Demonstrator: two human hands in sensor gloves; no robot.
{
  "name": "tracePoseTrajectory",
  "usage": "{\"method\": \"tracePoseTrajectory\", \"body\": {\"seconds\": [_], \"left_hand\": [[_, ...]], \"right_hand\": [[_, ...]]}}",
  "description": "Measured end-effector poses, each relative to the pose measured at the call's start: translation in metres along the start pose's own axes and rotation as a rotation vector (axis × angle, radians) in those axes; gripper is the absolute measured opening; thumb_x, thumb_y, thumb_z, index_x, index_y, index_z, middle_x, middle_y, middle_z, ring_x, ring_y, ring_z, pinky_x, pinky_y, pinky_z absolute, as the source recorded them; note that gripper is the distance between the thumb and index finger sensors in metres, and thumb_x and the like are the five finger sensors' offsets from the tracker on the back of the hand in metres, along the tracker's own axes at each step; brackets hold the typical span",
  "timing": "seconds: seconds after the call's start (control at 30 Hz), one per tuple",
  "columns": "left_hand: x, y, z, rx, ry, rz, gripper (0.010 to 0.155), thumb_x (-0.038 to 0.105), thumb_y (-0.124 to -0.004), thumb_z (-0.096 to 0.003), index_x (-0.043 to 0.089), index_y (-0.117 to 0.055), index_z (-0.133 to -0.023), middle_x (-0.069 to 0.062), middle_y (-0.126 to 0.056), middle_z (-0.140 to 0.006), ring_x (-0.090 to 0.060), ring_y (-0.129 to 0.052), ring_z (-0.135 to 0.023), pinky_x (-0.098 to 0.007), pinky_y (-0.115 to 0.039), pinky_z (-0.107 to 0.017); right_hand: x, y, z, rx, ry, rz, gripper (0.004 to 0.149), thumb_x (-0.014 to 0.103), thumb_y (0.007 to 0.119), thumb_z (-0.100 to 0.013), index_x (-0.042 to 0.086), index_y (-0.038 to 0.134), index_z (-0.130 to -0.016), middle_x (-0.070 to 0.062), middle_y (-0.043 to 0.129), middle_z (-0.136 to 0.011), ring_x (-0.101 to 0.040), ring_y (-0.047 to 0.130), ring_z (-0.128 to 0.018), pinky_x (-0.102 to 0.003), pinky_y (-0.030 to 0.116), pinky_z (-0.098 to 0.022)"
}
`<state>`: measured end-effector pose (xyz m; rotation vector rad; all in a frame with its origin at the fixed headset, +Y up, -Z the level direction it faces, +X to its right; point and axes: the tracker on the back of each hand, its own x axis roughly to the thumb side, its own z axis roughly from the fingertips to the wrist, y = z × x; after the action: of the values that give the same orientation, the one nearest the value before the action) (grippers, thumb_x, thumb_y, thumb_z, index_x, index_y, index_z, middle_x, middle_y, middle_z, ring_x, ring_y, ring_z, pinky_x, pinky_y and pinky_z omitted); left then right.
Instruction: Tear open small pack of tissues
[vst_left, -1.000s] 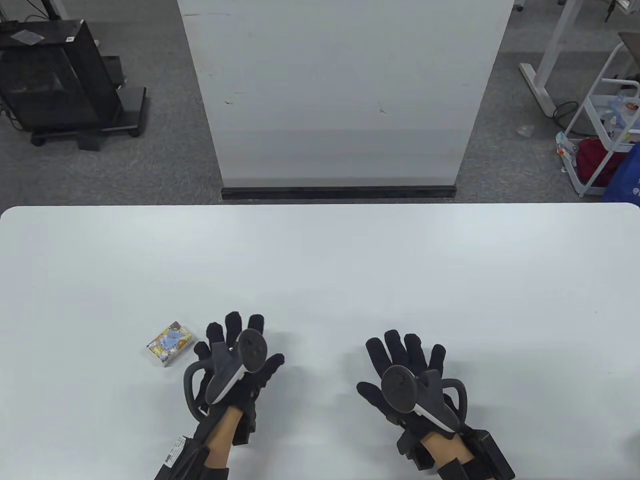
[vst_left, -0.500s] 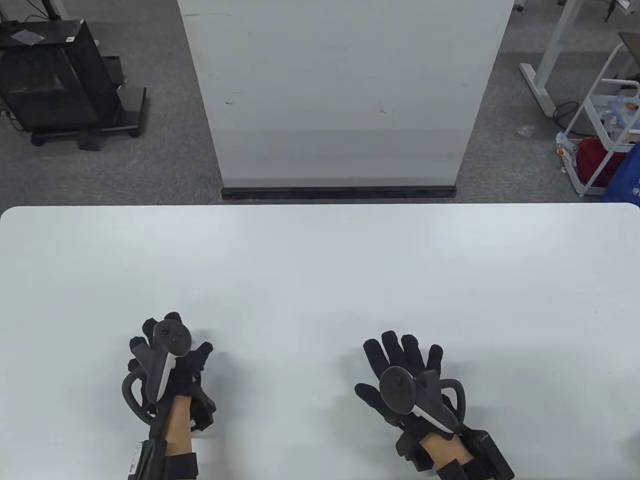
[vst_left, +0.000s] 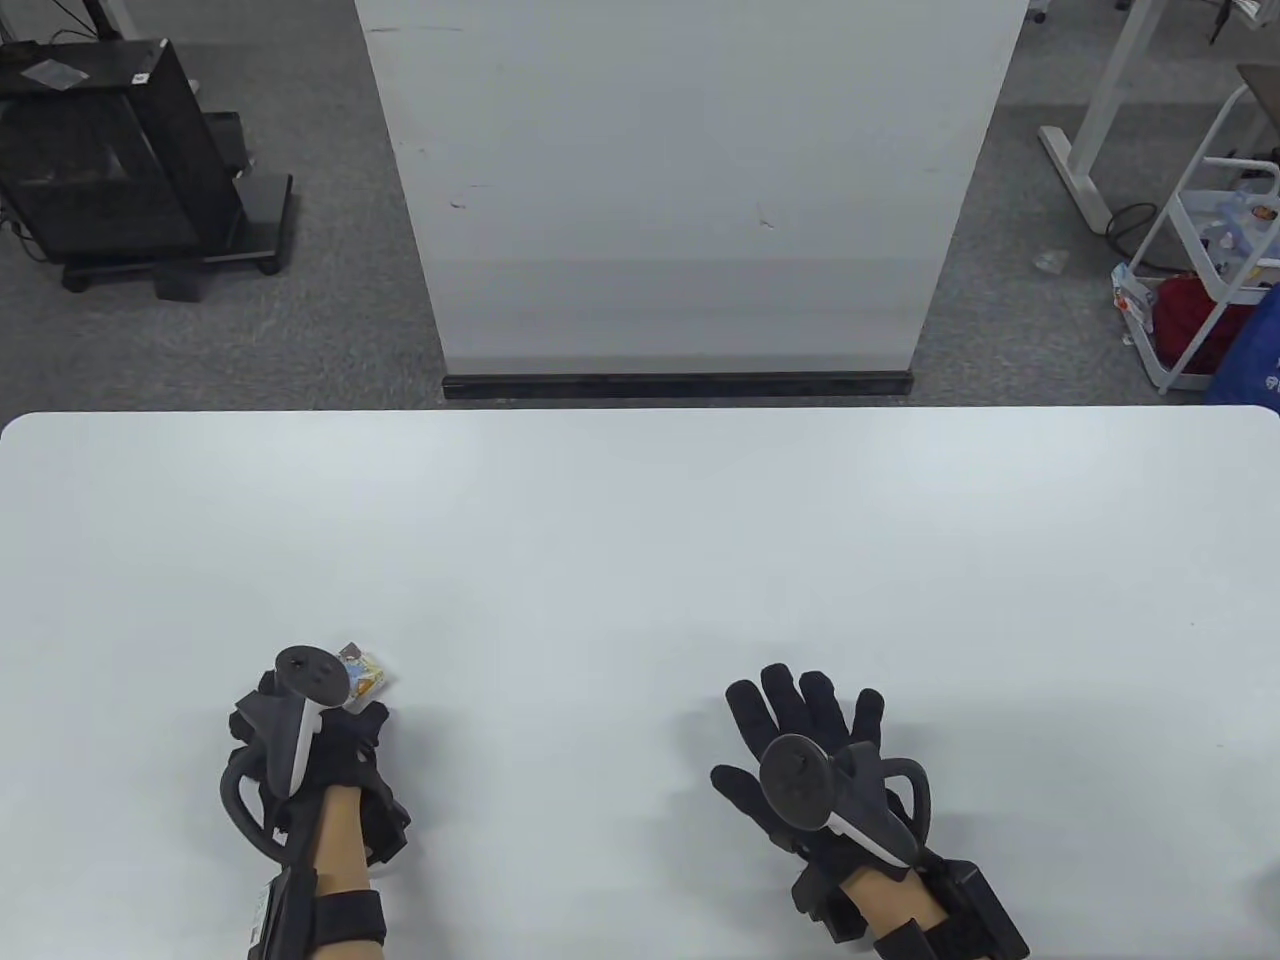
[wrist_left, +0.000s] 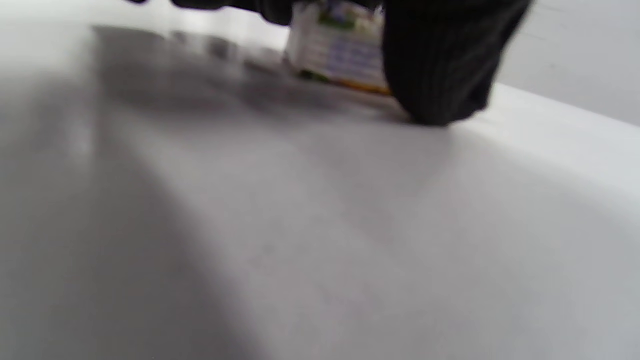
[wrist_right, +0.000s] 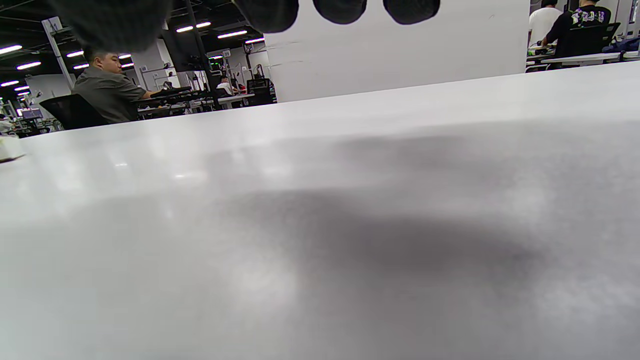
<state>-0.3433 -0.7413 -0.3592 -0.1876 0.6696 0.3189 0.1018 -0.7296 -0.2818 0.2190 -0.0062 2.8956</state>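
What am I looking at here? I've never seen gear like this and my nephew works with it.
These are a person's two hands in black sensor gloves, each with a tracker strapped to its back. One camera looks down at the white table; two more sit on the wrists, looking along the tabletop. The left hand has closed around a small colourful printed pack of tissues; the left wrist view shows the pack blurred, with a gloved finger against its side. Whether it is lifted is unclear. The right hand lies flat with fingers spread, holding nothing. The pack looks unopened.
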Motion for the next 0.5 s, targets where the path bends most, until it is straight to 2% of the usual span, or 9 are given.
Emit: {"method": "tracePoseTrajectory", "body": {"seconds": [0.13,0.27,0.5], "left_hand": [[0.0,0.0,0.0,0.048,0.007,0.014,0.078,0.042,-0.084,-0.0516,0.033,-0.036,-0.112,-0.007,-0.047,-0.12,-0.047,-0.042,-0.11,-0.069,-0.035,-0.078],[0.001,-0.001,0.0,0.044,-0.02,0.049,0.077,0.039,-0.085,-0.0521,0.033,-0.038,-0.112,-0.005,-0.05,-0.118,-0.043,-0.043,-0.11,-0.071,-0.032,-0.078],[0.012,-0.001,0.01,0.073,-0.114,0.04,0.076,0.038,-0.086,-0.0509,0.029,-0.041,-0.111,-0.01,-0.057,-0.113,-0.042,-0.055,-0.105,-0.071,-0.037,-0.077]], "right_hand": [[0.0,0.0,0.0,-0.003,0.004,0.006,0.083,0.068,0.07,-0.046,0.033,0.047,-0.119,-0.004,0.039,-0.125,-0.043,0.042,-0.113,-0.075,0.025,-0.072],[0.0,-0.002,0.001,-0.005,0.003,0.0,0.083,0.068,0.07,-0.046,0.034,0.047,-0.119,-0.002,0.038,-0.126,-0.043,0.041,-0.114,-0.075,0.025,-0.073],[-0.001,-0.003,0.001,-0.012,0.005,-0.001,0.084,0.068,0.07,-0.046,0.034,0.046,-0.119,-0.003,0.038,-0.126,-0.043,0.041,-0.114,-0.075,0.025,-0.073]]}}
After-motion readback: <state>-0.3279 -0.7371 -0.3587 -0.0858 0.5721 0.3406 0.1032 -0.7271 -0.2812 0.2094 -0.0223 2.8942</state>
